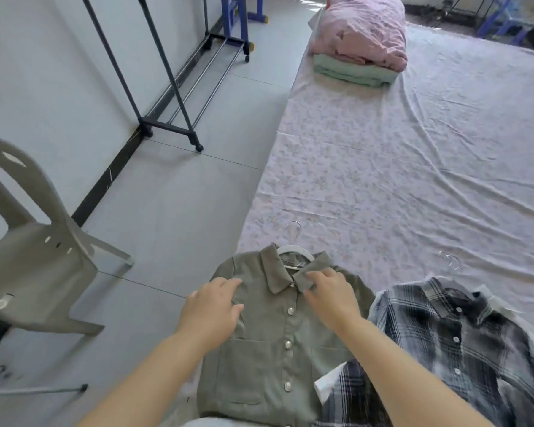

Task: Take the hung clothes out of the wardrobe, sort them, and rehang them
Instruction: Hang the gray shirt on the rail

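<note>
The left hand [211, 312] rests on the green shirt [269, 349], fingers loose and open. The right hand [330, 294] pinches its collar. The shirt lies buttoned on its hanger [285, 249] at the bed's [383, 180] near edge. Its long axis runs away from the person, with the collar and hook pointing far. The sorting step seems to be in hand. The next move probably calls for squaring the collar, then lifting by the hook.

It was a bedroom: a floral-sheeted bed [383, 180] stretched beyond the right hand [330, 297], folded bedding [364, 32] far ahead, a garment rack [167, 127] beyond the left hand [210, 312].
</note>
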A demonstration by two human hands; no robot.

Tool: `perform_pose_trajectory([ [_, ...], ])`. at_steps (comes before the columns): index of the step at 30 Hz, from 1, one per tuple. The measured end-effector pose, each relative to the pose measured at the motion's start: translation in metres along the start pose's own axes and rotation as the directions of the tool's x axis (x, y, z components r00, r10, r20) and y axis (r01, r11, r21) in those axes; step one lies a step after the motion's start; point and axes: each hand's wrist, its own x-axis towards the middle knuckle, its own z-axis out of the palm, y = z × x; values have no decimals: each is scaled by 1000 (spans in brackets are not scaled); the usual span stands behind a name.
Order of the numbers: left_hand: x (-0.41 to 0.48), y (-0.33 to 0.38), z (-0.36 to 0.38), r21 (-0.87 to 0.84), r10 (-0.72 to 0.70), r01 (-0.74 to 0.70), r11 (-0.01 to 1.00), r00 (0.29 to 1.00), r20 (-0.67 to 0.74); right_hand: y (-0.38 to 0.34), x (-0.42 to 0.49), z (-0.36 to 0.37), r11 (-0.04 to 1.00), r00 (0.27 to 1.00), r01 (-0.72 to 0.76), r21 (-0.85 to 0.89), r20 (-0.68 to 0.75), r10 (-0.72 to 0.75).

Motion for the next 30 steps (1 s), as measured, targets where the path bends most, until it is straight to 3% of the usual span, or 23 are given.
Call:
perform_pose_trajectory([
  [8, 94, 2, 38, 5, -61, 61, 998, 997, 47, 38, 140, 47, 999, 980, -34, -27, 195, 39],
  [14, 117, -13, 58, 5, -123, 123, 992, 990, 63, 48, 184, 86, 996, 970, -80, -42, 229, 87],
  [20, 110, -30, 69, 32, -189, 187, 982, 976, 105, 53, 189, 102, 993, 976, -111, -27, 186, 114],
  [23, 101, -31, 67, -2, -219, 220, 975, 970, 103, 53, 179, 92, 984, 982, -142, 108, 140, 127],
  [30, 58, -23, 40, -88, -212, 216, 972, 976, 59, 32, 107, 42, 983, 994, 18, 185, 105, -38],
])
